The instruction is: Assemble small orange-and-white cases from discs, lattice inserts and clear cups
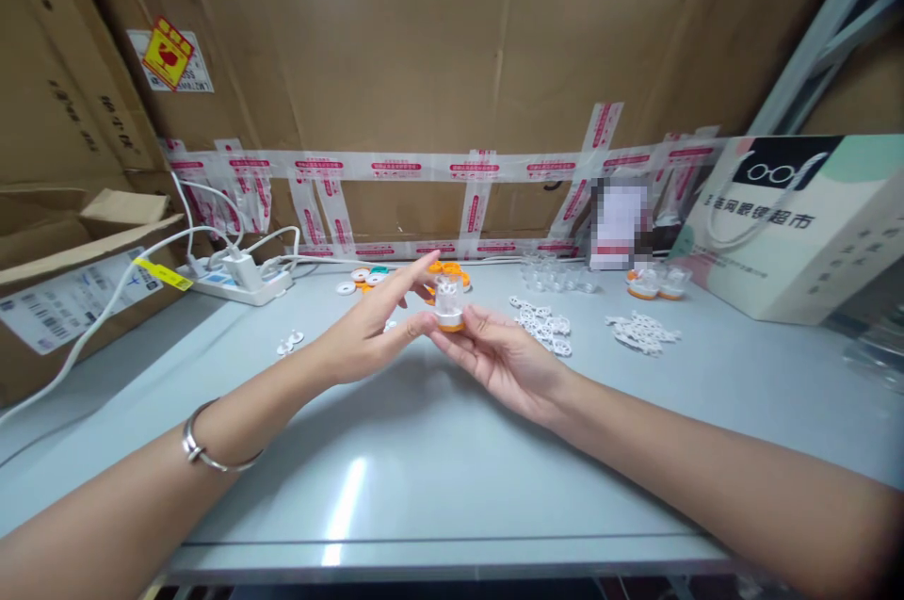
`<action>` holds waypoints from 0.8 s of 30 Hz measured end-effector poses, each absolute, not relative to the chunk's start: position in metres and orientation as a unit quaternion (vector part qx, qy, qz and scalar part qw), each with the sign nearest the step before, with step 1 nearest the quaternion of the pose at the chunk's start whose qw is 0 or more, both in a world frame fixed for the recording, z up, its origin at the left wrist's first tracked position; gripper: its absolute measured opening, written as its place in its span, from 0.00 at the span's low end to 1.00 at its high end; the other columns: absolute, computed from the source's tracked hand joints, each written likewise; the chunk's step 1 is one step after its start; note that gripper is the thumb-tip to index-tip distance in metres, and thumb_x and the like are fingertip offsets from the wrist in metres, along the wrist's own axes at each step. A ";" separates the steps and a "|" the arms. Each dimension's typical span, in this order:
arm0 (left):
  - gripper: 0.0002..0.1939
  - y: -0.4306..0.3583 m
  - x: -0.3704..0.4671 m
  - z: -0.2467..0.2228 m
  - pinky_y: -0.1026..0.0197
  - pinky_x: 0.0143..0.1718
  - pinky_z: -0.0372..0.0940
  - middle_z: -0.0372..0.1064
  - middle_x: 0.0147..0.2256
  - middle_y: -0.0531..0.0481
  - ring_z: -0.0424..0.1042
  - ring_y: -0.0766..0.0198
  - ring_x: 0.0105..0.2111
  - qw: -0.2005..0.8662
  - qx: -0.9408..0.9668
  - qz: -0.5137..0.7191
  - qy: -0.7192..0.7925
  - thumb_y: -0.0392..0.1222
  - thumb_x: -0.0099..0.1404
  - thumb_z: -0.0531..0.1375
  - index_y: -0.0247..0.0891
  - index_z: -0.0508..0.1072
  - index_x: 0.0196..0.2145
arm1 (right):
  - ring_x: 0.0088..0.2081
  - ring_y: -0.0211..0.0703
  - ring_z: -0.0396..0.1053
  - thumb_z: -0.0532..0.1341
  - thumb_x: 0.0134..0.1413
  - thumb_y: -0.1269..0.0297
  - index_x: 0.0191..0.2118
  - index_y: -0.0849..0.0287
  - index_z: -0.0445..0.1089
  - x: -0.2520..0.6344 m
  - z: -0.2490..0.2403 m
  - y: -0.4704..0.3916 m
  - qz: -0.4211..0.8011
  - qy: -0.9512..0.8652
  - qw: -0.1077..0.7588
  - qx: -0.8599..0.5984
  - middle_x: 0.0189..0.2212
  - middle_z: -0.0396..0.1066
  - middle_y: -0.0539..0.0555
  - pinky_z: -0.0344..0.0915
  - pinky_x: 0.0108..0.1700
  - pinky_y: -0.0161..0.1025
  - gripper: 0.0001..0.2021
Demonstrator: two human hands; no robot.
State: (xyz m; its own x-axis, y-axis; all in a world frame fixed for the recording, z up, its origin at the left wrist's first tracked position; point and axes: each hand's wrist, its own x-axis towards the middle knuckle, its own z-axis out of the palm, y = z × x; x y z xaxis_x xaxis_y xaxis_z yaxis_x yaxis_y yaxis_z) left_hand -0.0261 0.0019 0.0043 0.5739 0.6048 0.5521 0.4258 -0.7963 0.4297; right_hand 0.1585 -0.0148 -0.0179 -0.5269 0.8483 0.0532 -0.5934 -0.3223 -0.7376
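Note:
A small clear plastic container (449, 297) with a white ring and an orange base is held upright above the table. My right hand (505, 360) pinches its base between thumb and fingers. On the other side, my left hand (385, 313) has its thumb against the lower part and its fingers reaching round the upper part, index finger stretched; its exact grip is partly hidden. Behind the container lie orange pieces (459, 272). White openwork plastic pieces (547, 325) are heaped right of my hands, and a few small white parts (289, 343) lie to the left.
Round white and orange discs (346, 287), clear cups (547, 275) and orange-based containers (656, 282) stand towards the back. A second white heap (642, 333) lies right. A power strip (240, 280) with cables, cardboard boxes (424, 44) and a paper bag (769, 242) border the table (452, 478).

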 end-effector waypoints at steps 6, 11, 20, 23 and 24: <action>0.22 0.004 -0.014 -0.015 0.59 0.42 0.63 0.67 0.42 0.46 0.67 0.62 0.42 0.021 0.844 0.448 0.292 0.39 0.56 0.62 0.39 0.61 0.47 | 0.47 0.42 0.68 0.53 0.59 0.66 0.42 0.62 0.66 0.164 -0.019 -0.012 0.805 -0.366 0.427 -0.191 0.42 0.71 0.58 0.64 0.50 0.44 0.09; 0.06 0.002 -0.012 -0.016 0.61 0.38 0.63 0.71 0.34 0.49 0.70 0.64 0.35 -0.110 0.844 0.452 0.266 0.34 0.60 0.57 0.37 0.67 0.37 | 0.46 0.41 0.67 0.53 0.58 0.62 0.42 0.60 0.67 0.165 -0.018 -0.012 0.795 -0.404 0.412 -0.188 0.43 0.70 0.56 0.61 0.52 0.44 0.10; 0.08 0.003 -0.016 -0.010 0.59 0.38 0.61 0.73 0.34 0.50 0.71 0.64 0.33 -0.201 0.850 0.419 0.250 0.34 0.59 0.58 0.37 0.66 0.38 | 0.43 0.37 0.68 0.60 0.52 0.61 0.41 0.58 0.70 0.168 -0.012 -0.010 0.726 -0.479 0.433 -0.237 0.42 0.70 0.54 0.57 0.55 0.41 0.11; 0.08 0.005 -0.015 -0.013 0.59 0.38 0.61 0.74 0.34 0.50 0.72 0.64 0.34 -0.205 0.847 0.422 0.249 0.35 0.60 0.59 0.37 0.66 0.38 | 0.42 0.37 0.68 0.63 0.49 0.61 0.42 0.56 0.70 0.170 -0.012 -0.006 0.670 -0.548 0.423 -0.268 0.42 0.70 0.53 0.59 0.52 0.40 0.13; 0.07 0.005 -0.015 -0.013 0.59 0.38 0.61 0.74 0.34 0.50 0.72 0.63 0.34 -0.206 0.846 0.425 0.248 0.36 0.60 0.59 0.37 0.66 0.38 | 0.42 0.37 0.68 0.63 0.48 0.61 0.42 0.56 0.70 0.171 -0.012 -0.006 0.653 -0.569 0.419 -0.273 0.42 0.70 0.53 0.59 0.52 0.40 0.14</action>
State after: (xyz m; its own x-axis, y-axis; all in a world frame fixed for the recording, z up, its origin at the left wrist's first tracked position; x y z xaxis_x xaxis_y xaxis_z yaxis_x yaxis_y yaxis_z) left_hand -0.0148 0.0051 -0.0133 0.5161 0.2442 0.8210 0.5947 -0.7920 -0.1383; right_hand 0.1706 -0.0055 -0.0124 -0.5002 0.8575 0.1205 -0.2361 -0.0012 -0.9717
